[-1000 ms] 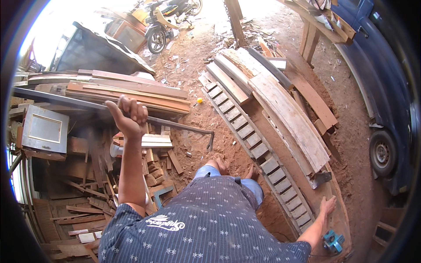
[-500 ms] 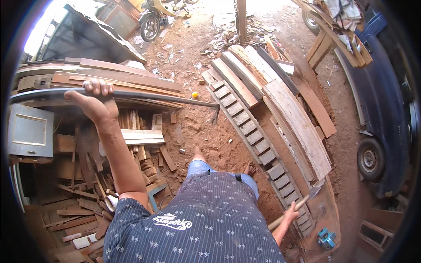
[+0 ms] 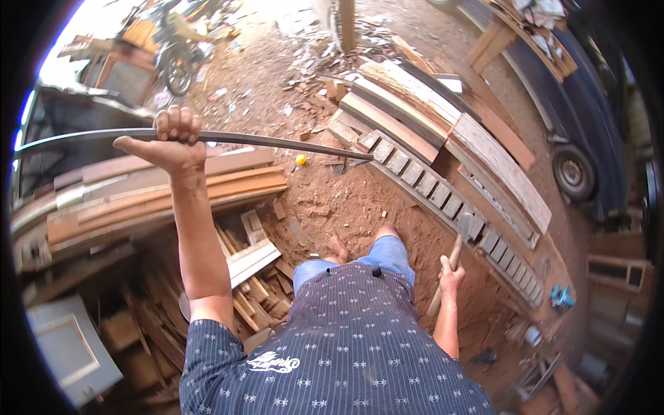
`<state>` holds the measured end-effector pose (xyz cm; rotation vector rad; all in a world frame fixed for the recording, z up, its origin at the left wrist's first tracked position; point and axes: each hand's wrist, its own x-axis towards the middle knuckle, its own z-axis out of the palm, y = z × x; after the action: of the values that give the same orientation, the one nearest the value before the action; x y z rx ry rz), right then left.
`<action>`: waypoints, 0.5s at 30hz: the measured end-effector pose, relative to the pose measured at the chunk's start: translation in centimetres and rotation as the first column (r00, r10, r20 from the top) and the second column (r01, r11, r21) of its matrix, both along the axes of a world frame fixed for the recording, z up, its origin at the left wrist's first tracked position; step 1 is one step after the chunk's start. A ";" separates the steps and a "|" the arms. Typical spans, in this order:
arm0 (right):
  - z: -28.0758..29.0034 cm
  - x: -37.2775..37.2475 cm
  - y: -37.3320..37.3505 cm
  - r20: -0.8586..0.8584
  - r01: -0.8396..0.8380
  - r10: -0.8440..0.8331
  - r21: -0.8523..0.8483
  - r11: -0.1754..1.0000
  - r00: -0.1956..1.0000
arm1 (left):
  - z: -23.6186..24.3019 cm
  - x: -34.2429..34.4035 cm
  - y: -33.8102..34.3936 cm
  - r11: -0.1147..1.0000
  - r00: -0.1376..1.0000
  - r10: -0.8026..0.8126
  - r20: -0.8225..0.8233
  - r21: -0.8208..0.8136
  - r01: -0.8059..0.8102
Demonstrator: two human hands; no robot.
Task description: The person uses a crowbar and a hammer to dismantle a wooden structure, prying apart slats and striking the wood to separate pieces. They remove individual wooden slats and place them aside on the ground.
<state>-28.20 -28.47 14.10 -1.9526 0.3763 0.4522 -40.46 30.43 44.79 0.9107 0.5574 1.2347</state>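
My left hand [image 3: 176, 144] is raised and closed around a long dark crowbar [image 3: 277, 142]. The bar runs nearly level across the view, and its far end comes up against or just over the upper part of a slatted wooden frame [image 3: 453, 207]; contact is hard to tell. On the right, my right hand [image 3: 451, 279] grips the pale wooden handle of a hammer [image 3: 457, 250]. The hammer's grey head shows over or beside the frame's slats.
Planks [image 3: 499, 178] lie beyond the frame, and more boards [image 3: 173, 200] are stacked left. Scrap wood [image 3: 259, 304] fills the lower left. A blue power tool [image 3: 561, 297] lies right, past which stands a dark blue vehicle [image 3: 539, 90]. A motorcycle [image 3: 178, 66] stands far left.
My view has turned and I have stepped. The crowbar's far end has come to the slatted frame, its hooked tip no longer hanging clear. The hammer has moved up and forward along the frame.
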 end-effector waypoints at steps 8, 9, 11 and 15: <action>1.7 -1.6 10.4 0.191 -0.210 0.275 -0.304 0.929 0.942 | -3.8 5.6 9.8 0.992 0.995 -0.099 -0.009 -0.074 0.098; 1.5 -0.8 12.0 0.210 -0.219 0.290 -0.304 0.927 0.934 | -5.1 6.0 11.4 0.991 0.993 -0.115 -0.015 -0.074 0.114; 0.7 1.0 15.3 0.209 -0.224 0.282 -0.261 0.939 0.936 | -7.4 6.9 13.9 0.987 0.993 -0.121 -0.007 -0.104 0.119; 0.8 1.5 20.4 0.145 -0.222 0.245 -0.162 0.961 0.959 | -10.9 8.7 17.5 0.978 0.994 -0.088 -0.059 -0.195 0.075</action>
<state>-26.74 -8.11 14.91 -2.1704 0.0728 0.4211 -31.76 47.91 33.90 0.8057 0.6747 1.0588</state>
